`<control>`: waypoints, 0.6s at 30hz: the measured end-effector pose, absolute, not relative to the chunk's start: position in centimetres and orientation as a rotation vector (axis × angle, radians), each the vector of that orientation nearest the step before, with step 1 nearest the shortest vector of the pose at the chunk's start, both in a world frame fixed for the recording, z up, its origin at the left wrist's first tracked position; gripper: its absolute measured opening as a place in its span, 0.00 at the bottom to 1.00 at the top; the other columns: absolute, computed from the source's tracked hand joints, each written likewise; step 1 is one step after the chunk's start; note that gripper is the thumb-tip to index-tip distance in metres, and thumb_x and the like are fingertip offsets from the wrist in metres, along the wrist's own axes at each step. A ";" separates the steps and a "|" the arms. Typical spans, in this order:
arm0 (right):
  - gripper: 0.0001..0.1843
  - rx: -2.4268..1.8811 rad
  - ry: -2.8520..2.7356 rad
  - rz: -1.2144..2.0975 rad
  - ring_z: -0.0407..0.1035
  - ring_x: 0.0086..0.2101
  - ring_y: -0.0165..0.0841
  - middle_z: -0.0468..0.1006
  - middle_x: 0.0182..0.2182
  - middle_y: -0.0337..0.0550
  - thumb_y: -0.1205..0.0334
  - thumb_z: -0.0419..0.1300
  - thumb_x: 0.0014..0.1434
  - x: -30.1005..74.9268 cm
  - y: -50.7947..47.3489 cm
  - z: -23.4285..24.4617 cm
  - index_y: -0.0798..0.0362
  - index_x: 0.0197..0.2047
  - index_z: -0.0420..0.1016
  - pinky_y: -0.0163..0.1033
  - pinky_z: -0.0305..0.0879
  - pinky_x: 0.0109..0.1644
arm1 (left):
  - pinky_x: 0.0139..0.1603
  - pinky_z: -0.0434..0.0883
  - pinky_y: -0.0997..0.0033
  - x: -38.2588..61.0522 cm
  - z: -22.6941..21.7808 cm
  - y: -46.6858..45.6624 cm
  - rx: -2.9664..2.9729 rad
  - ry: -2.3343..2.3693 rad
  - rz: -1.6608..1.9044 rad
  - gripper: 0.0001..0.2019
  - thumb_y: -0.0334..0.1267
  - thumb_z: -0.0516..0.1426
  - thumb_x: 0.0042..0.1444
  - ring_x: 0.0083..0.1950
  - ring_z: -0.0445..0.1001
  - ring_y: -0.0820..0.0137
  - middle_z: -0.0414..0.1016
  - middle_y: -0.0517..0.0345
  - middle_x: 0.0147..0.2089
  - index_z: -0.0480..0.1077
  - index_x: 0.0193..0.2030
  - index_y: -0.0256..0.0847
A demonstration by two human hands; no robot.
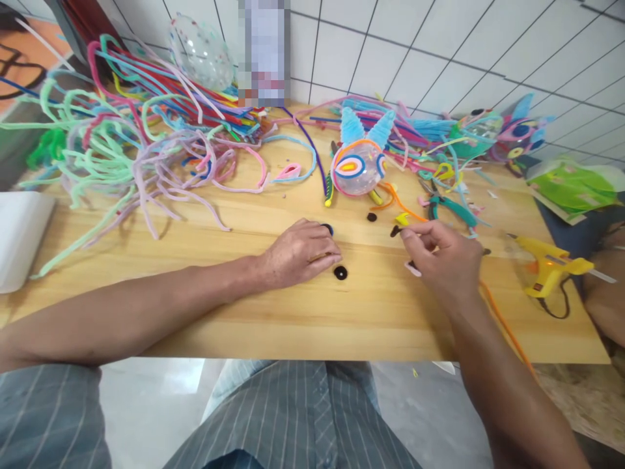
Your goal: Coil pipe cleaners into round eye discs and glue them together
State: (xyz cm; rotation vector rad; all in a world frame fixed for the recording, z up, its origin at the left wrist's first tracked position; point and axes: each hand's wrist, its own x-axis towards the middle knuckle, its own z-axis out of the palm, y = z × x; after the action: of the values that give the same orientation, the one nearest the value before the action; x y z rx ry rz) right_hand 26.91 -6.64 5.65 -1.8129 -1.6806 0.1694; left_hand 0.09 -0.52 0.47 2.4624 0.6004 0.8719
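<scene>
My left hand (305,253) rests palm down on the wooden table, its fingers loosely bent and slightly apart. A dark disc with a blue edge (328,229) peeks out beyond its fingers. Just past the fingertips lies a black coiled disc with a pale centre (340,273). In my right hand (442,254), thumb and forefinger pinch a short black fuzzy piece (396,231). Under that hand a small pink and black piece (413,268) is partly covered. Another black disc (372,217) lies between the hands. Behind it stands a clear balloon figure (359,170) with blue fuzzy ears and a ringed eye.
Tangled pipe cleaners (112,143) spread over the left side. Green-handled pliers (454,212) lie behind my right hand. A yellow glue gun (549,264) sits at the right, near another person's arm (608,286). Decorated figures (520,137) stand at the back right.
</scene>
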 end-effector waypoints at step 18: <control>0.08 -1.536 -2.025 0.240 0.76 0.28 0.38 0.80 0.23 0.38 0.56 0.60 0.69 21.7 -8.9 5.4 0.43 0.42 0.83 0.45 0.69 0.35 | 0.28 0.62 0.78 0.8 2.4 -1.4 1.296 0.660 0.588 0.10 0.41 0.64 0.59 0.26 0.64 0.80 0.70 0.65 0.26 0.75 0.37 0.35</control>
State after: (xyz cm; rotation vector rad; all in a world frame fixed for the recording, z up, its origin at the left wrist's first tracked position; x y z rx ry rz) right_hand 21.67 -8.89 5.38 -1.5361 -2.0246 0.2402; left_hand 0.78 -1.40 2.37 1.2959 0.6596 0.5880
